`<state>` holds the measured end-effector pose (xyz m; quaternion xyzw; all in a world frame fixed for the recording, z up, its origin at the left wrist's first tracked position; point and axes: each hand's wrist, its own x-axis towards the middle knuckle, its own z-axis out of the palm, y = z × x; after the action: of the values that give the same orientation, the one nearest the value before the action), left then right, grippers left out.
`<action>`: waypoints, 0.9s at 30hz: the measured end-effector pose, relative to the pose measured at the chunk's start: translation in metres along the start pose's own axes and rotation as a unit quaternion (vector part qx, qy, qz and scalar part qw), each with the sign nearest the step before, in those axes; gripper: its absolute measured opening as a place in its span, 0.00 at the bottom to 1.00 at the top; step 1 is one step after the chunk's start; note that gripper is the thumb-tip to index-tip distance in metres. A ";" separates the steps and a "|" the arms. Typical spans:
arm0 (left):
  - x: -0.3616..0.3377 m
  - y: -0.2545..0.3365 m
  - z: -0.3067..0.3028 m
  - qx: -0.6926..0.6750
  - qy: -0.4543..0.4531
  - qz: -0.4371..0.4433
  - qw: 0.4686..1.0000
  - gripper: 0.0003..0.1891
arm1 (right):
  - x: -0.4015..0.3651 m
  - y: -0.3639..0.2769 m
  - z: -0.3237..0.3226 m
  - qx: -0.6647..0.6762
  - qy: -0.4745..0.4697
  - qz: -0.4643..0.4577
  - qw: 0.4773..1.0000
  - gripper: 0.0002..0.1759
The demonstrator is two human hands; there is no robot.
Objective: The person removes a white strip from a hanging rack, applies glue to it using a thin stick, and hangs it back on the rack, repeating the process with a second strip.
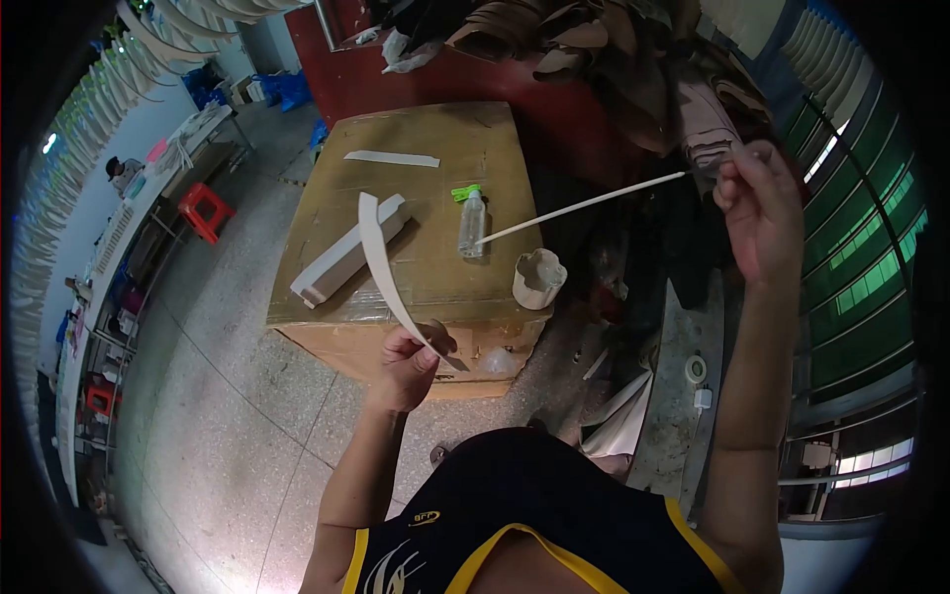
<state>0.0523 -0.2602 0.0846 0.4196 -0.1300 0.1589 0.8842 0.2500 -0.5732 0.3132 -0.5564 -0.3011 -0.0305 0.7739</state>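
Note:
My left hand (408,368) pinches the lower end of a curved pale strip (379,259), which rises over the front of a cardboard box (346,178). Raised at the right, my right hand (762,208) is closed, fingertips at the end of a long thin pale strip (594,205). That strip slants down to the left, its far end overlapping a clear bottle (474,223) with a green part near its top. On the box top lie a long white carton (346,257) and a short flat white strip (391,158). A pale round container (539,278) stands at the right corner.
Brown rolled sheets (594,40) are heaped on a red surface (396,94) behind the box. At the right, a narrow ledge (665,426) bears a tape roll (696,369). A red stool (206,212) and a long workbench (148,218) with a person (123,173) are at the left.

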 end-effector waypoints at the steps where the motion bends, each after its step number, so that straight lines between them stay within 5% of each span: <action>1: -0.001 -0.001 0.002 0.004 0.002 0.004 1.000 0.08 | -0.007 0.011 0.000 0.004 -0.004 -0.001 1.000 0.03; 3: -0.001 -0.004 0.004 -0.018 -0.013 -0.016 1.000 0.08 | -0.019 0.033 0.000 0.146 0.056 0.072 0.985 0.01; 9: -0.002 -0.008 0.013 0.023 -0.066 -0.023 0.997 0.12 | -0.043 0.082 0.007 0.281 0.121 0.157 0.939 0.04; 27: -0.011 -0.008 0.026 0.012 -0.096 -0.035 0.995 0.13 | -0.059 0.104 0.013 0.337 0.132 0.194 0.912 0.06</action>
<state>0.0430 -0.2870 0.0909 0.4480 -0.1978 0.0880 0.8674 0.2362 -0.5395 0.1987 -0.3010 -0.0746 0.1507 0.9387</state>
